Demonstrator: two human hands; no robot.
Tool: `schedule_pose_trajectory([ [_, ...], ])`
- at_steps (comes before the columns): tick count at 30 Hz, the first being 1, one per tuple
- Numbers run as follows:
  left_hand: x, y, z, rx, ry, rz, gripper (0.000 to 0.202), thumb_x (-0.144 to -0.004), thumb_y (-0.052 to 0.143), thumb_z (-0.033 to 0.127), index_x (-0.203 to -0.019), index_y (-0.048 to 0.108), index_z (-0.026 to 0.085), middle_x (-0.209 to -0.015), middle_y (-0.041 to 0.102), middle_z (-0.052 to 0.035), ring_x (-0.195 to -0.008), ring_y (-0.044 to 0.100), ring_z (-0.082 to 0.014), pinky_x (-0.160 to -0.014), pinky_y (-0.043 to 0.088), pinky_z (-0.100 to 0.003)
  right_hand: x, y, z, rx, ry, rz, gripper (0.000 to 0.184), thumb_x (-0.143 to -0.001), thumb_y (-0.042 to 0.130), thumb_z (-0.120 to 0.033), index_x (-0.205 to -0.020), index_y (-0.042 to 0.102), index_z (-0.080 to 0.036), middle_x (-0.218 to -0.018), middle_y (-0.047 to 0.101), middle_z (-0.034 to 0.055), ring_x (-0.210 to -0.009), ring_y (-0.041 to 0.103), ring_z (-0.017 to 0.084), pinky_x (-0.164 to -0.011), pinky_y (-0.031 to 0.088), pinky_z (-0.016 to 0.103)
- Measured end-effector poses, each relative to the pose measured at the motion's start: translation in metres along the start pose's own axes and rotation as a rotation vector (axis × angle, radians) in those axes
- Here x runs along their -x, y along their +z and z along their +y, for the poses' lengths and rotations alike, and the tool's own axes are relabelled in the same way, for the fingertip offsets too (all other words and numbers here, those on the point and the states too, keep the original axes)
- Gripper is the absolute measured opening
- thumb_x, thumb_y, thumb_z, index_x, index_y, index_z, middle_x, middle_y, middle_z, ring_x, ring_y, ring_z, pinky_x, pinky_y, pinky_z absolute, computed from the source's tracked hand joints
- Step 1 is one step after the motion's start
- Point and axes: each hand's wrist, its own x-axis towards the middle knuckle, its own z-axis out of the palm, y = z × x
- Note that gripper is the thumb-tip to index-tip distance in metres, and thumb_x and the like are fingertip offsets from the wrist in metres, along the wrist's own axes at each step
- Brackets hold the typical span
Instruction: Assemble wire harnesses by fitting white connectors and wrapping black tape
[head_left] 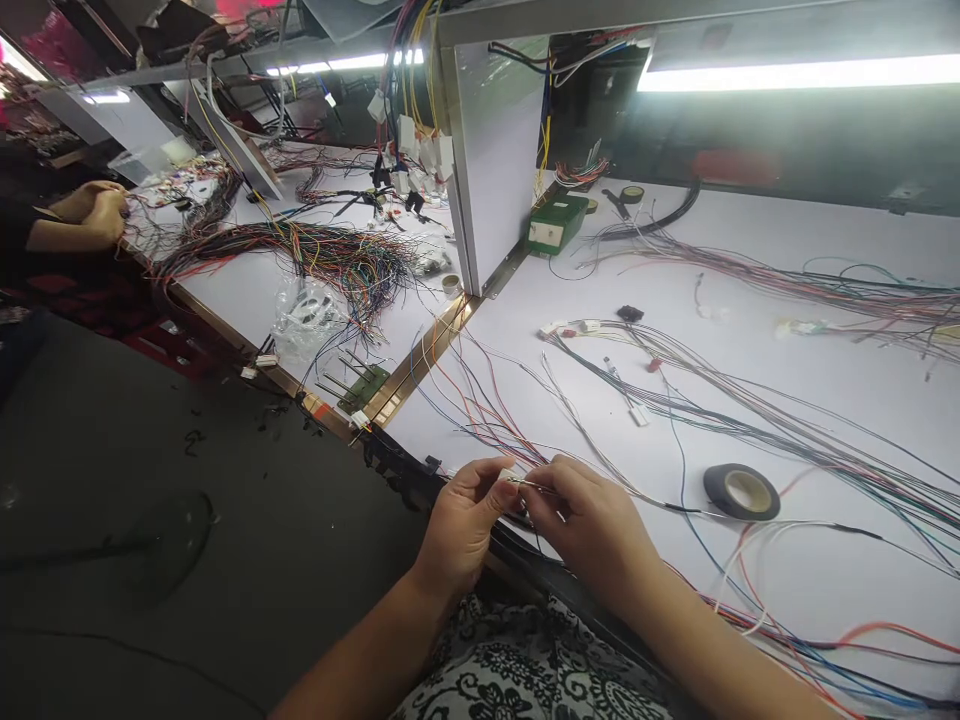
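My left hand [463, 520] and my right hand [589, 520] meet at the near edge of the white table [750, 260]. Both pinch a thin wire [531, 484] between fingertips, the left at its end, the right just beside it. The wire runs off to the right among loose coloured wires [750, 420] spread over the table. A roll of black tape [741, 491] lies flat to the right of my right hand, apart from it.
A green box [556, 222] stands at the back by an upright white divider panel [495, 150]. Left of the divider, a large tangle of coloured wires [337, 255] and a clear plastic bag [304, 315] lie. Another person's hands [94, 212] rest at far left.
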Motion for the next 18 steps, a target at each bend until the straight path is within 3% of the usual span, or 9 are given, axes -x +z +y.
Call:
schedule_pose_trajectory([
  [4, -0.0002, 0.003, 0.0028, 0.122, -0.081, 0.012, 0.02, -0.079, 0.073, 0.024, -0.097, 0.067, 0.018, -0.074, 0.066, -0.0001, -0.069, 0.061, -0.01, -0.07, 0.049, -0.023, 0.0003, -0.0031, 0.0005, -0.153, 0.128, -0.11, 0.012, -0.087, 0.055, -0.034, -0.085, 0.063, -0.025, -0.075, 0.064, -0.0017, -0.068, 0.057, 0.014, -0.061, 0.042, 0.027],
  [7, -0.0002, 0.0053, 0.003, 0.141, -0.089, 0.001, 0.019, -0.079, 0.073, 0.023, -0.096, 0.067, 0.017, -0.077, 0.067, -0.0012, -0.07, 0.062, -0.01, -0.07, 0.05, -0.023, 0.0005, -0.0029, 0.0012, -0.174, 0.171, -0.112, 0.012, -0.085, 0.056, -0.033, -0.08, 0.061, -0.024, -0.069, 0.061, -0.0025, -0.062, 0.054, 0.014, -0.057, 0.04, 0.027],
  [14, 0.0003, 0.0086, 0.0032, 0.137, -0.095, 0.008, 0.019, -0.076, 0.076, 0.023, -0.093, 0.069, 0.016, -0.077, 0.068, -0.0007, -0.07, 0.062, -0.0088, -0.072, 0.05, -0.021, -0.0007, 0.0025, 0.0036, -0.172, 0.126, -0.111, 0.012, -0.088, 0.055, -0.03, -0.082, 0.062, -0.023, -0.076, 0.063, -0.0013, -0.068, 0.056, 0.014, -0.062, 0.042, 0.028],
  [18, -0.001, 0.007, 0.0078, 0.15, -0.146, 0.034, 0.021, -0.078, 0.075, 0.022, -0.096, 0.068, 0.016, -0.086, 0.069, -0.0024, -0.074, 0.063, -0.0093, -0.074, 0.051, -0.021, -0.0031, -0.0044, 0.0044, -0.264, -0.015, -0.001, 0.014, -0.09, 0.054, -0.033, -0.088, 0.063, -0.022, -0.08, 0.064, 0.0014, -0.071, 0.058, 0.014, -0.063, 0.045, 0.027],
])
